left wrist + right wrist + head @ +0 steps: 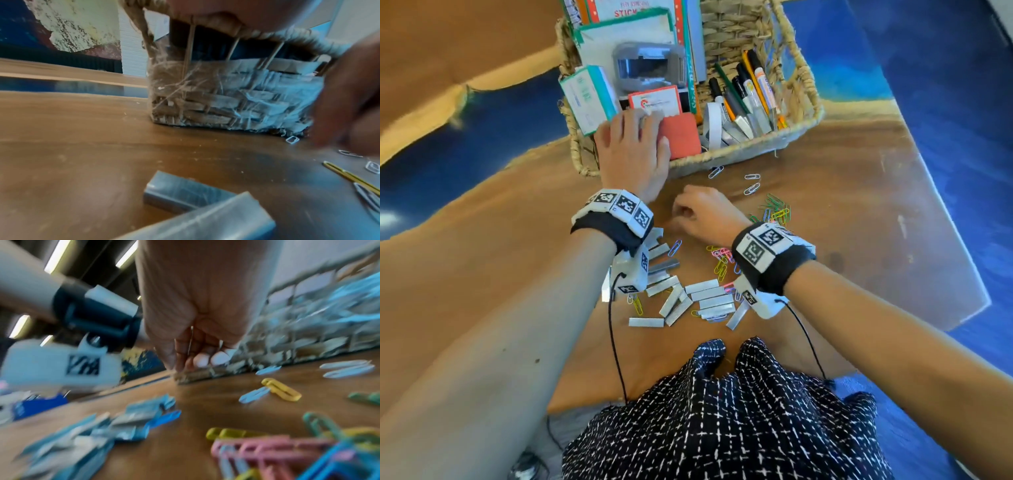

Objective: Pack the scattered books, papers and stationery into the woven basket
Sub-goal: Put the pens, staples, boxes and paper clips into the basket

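Observation:
The woven basket [803,89] stands at the table's far side and holds books, a grey stapler [647,65], boxes, a red pad [683,135] and pens [750,89]. My left hand [633,144] lies over its near left rim, fingers laid flat on the contents; in the left wrist view the palm [226,8] sits on the basket [226,100] rim. My right hand [705,212] hovers low over the table in front of the basket. Its fingers [201,361] curl round a thin silver paper clip [192,337]. Silver staple strips [709,298] and coloured paper clips [722,262] lie scattered near me.
More coloured clips [777,209] and three silver clips [751,185] lie right of my right hand. A staple strip [185,198] lies just under my left wrist. The wooden table [859,222] has blue resin bands, and its right edge runs diagonally.

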Demonstrator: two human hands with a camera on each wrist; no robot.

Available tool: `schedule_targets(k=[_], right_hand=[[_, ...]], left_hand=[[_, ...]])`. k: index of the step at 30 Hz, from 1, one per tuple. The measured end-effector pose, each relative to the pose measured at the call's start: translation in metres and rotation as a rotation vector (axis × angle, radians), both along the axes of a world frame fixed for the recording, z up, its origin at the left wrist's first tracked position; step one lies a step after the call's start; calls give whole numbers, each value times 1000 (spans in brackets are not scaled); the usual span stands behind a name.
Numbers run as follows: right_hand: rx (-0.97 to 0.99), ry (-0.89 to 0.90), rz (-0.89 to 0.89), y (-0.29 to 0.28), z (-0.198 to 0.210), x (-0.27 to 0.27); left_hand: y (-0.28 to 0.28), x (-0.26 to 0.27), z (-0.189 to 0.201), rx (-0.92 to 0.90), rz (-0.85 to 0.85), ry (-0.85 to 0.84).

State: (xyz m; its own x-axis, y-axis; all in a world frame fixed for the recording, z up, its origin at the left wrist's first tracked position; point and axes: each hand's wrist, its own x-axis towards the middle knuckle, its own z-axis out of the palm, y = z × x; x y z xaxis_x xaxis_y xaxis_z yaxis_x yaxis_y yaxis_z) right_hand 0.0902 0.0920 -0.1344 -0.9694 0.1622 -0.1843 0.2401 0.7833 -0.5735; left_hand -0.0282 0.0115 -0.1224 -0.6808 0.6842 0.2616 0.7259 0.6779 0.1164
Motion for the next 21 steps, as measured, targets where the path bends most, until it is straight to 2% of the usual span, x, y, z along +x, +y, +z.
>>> schedule_targets(k=[3,6,10,15,21], right_hand=[[-24,-89,121,-18,-19,-7],[35,-179,185,-23,-30,-15],[84,-138,174,-14,-31,-16],[38,-153,201,-12,-29,-13],[178,-171,323,-27,-32,-19]], left_hand=[[0,1,0,-16,5,-21],[0,1,-2,-9,17,-35],[1,2,-1,-7,44,-39],[3,2,-2,-25,74,-50],[2,3,1,-29,70,-73]])
